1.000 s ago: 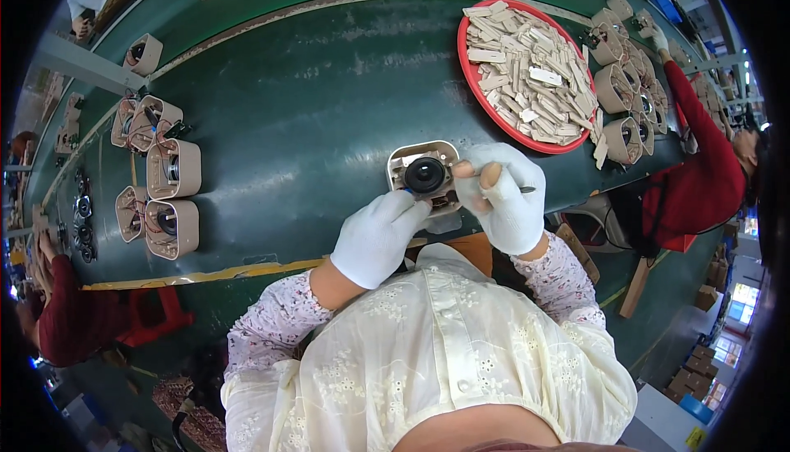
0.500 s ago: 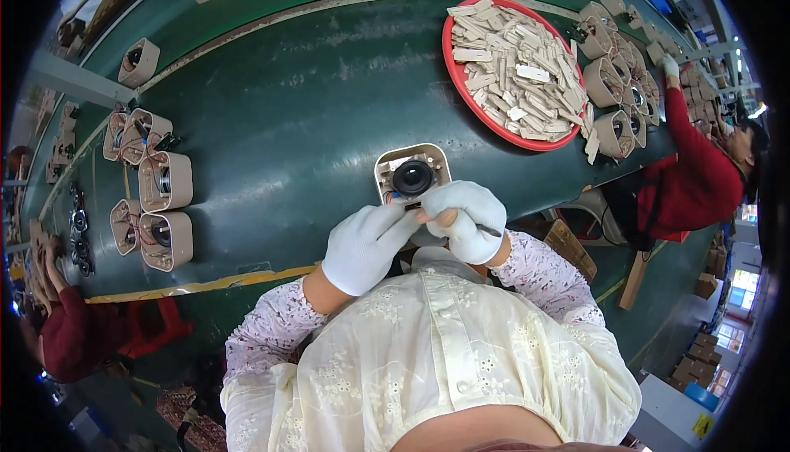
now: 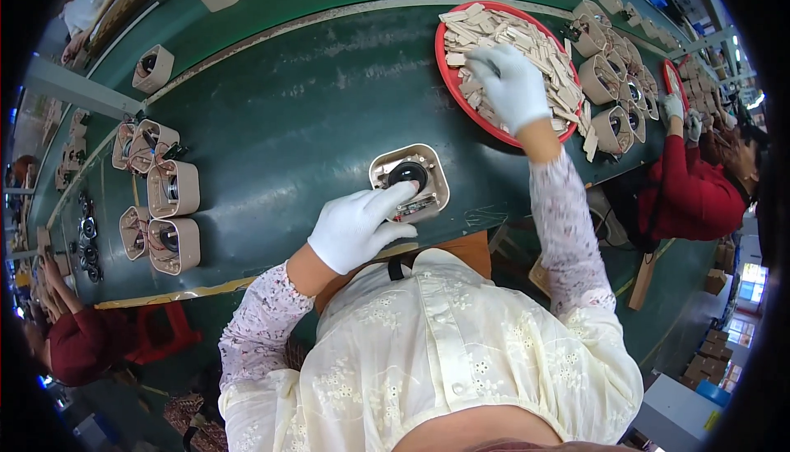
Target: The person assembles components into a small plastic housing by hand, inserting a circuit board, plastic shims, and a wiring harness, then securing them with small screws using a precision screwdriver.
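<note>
A beige rounded box [image 3: 436, 197] stands near the table's front edge, its open side up. Inside it sit a round black speaker [image 3: 407, 175] and a small circuit board [image 3: 420, 206]. My white-gloved left hand [image 3: 358, 226] grips the box's near left side, forefinger reaching in to the speaker, thumb along the near wall. My right hand [image 3: 512, 90], gloved too, is over a red basin [image 3: 448, 81] heaped with beige plastic strips [image 3: 477, 22]. Its fingers are bent and closed, with something dark between them that is too small to name.
Similar boxes with speakers stand at the left [image 3: 174, 246] and in a cluster [image 3: 613, 129] right of the basin. Bare speakers [image 3: 88, 230] lie at the far left. A co-worker in red [image 3: 704, 193] sits at the right, another person [image 3: 78, 341] at the left.
My right hand has left the box and moved up and right to the basin. My left hand has shifted onto the box's near left side. The box has turned slightly.
</note>
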Available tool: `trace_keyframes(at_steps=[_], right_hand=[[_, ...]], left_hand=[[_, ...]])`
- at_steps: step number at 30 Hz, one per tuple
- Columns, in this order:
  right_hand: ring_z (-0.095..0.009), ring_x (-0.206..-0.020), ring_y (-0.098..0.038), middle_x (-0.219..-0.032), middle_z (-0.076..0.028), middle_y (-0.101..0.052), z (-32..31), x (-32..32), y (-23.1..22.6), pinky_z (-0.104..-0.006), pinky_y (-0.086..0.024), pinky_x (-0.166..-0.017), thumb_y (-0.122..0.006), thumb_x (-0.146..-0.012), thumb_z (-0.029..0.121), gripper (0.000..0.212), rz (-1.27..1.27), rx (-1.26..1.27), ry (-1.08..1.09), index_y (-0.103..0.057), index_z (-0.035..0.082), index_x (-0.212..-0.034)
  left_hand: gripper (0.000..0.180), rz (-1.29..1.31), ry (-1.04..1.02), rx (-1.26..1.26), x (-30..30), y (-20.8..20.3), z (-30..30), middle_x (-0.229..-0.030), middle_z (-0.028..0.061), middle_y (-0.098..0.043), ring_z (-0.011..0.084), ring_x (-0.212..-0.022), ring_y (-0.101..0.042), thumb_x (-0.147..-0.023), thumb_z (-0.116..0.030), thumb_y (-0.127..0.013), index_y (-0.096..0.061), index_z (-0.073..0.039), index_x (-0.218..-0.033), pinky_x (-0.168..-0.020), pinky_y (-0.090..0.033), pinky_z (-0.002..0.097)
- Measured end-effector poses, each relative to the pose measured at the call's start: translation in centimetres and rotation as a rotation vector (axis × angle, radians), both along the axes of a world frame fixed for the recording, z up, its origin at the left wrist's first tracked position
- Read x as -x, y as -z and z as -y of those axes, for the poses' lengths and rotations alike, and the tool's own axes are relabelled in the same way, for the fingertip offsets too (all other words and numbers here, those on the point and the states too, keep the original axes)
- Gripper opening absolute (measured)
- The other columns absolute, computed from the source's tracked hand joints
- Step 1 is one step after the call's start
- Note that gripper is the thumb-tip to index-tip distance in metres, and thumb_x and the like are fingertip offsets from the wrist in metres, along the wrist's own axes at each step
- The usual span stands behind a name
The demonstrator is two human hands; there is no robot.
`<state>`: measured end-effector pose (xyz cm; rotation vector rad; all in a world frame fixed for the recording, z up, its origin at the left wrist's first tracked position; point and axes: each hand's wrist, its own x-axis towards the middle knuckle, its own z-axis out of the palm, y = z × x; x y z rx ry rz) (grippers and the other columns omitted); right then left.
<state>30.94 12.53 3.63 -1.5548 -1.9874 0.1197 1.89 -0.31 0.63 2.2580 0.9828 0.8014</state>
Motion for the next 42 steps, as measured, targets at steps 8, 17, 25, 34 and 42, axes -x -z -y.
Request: trace_keyframes(at_steps=[8, 17, 25, 34, 42], right_hand=[[-0.036, -0.099, -0.068, -0.109, -0.013, -0.069, -4.7, -1.0, 0.5, -0.0455, -0.054, -0.085, -0.065, -0.095, 0.033, 0.024, 0.519, 0.205, 0.133, -0.076, 0.015, -0.108], [-0.037, -0.091, -0.068, -0.103, -0.012, -0.066, -1.8, -0.9, 1.0, -0.0471, -0.053, -0.079, -0.068, -0.092, 0.036, 0.027, 0.446, 0.180, 0.054, -0.074, 0.011, -0.100], [-0.031, -0.080, -0.065, -0.086, -0.011, -0.064, 6.3, 4.3, -5.5, -0.0422, -0.051, -0.072, -0.078, -0.085, 0.029, 0.022, -0.111, 0.426, -0.550, -0.074, 0.007, -0.086], [-0.033, -0.088, -0.066, -0.098, -0.011, -0.062, 10.1, 6.4, -1.7, -0.0442, -0.055, -0.076, -0.069, -0.083, 0.017, 0.013, 0.215, 0.469, -0.619, -0.072, 0.009, -0.093], [-0.031, -0.089, -0.064, -0.097, -0.009, -0.060, 11.0, 6.3, 0.5, -0.0417, -0.055, -0.074, -0.067, -0.084, 0.010, 0.017, 0.065, 0.197, -0.615, -0.065, 0.009, -0.100]], left_hand=[[0.073, 0.059, 0.003, -0.088, -0.2, 1.3, -0.1, -0.088, 0.0101, -0.072, 0.0274, -0.073, -0.069, -0.075, -0.028, -0.087, -0.059, -0.010, -0.140, -0.064, -0.054, 0.0358], [0.076, 0.096, -0.001, -0.078, -0.3, 1.3, 0.0, -0.081, 0.0107, -0.069, 0.0282, -0.070, -0.068, -0.075, -0.026, -0.088, -0.056, -0.009, -0.142, -0.063, -0.054, 0.0376], [0.081, 0.082, -0.037, -0.062, -0.1, 1.7, 0.2, -0.082, 0.0095, -0.069, 0.0277, -0.071, -0.069, -0.077, -0.028, -0.085, -0.050, -0.007, -0.148, -0.064, -0.054, 0.0376], [0.079, 0.051, -0.036, -0.074, -0.3, 1.7, 0.3, -0.083, 0.0090, -0.069, 0.0266, -0.072, -0.069, -0.080, -0.028, -0.082, -0.049, -0.005, -0.148, -0.064, -0.054, 0.0373], [0.049, 0.056, 0.002, -0.308, -0.1, 1.3, 0.3, -0.087, 0.0033, -0.062, 0.0235, -0.073, -0.064, -0.077, -0.017, -0.081, -0.071, -0.017, -0.124, -0.062, -0.053, 0.0346]])
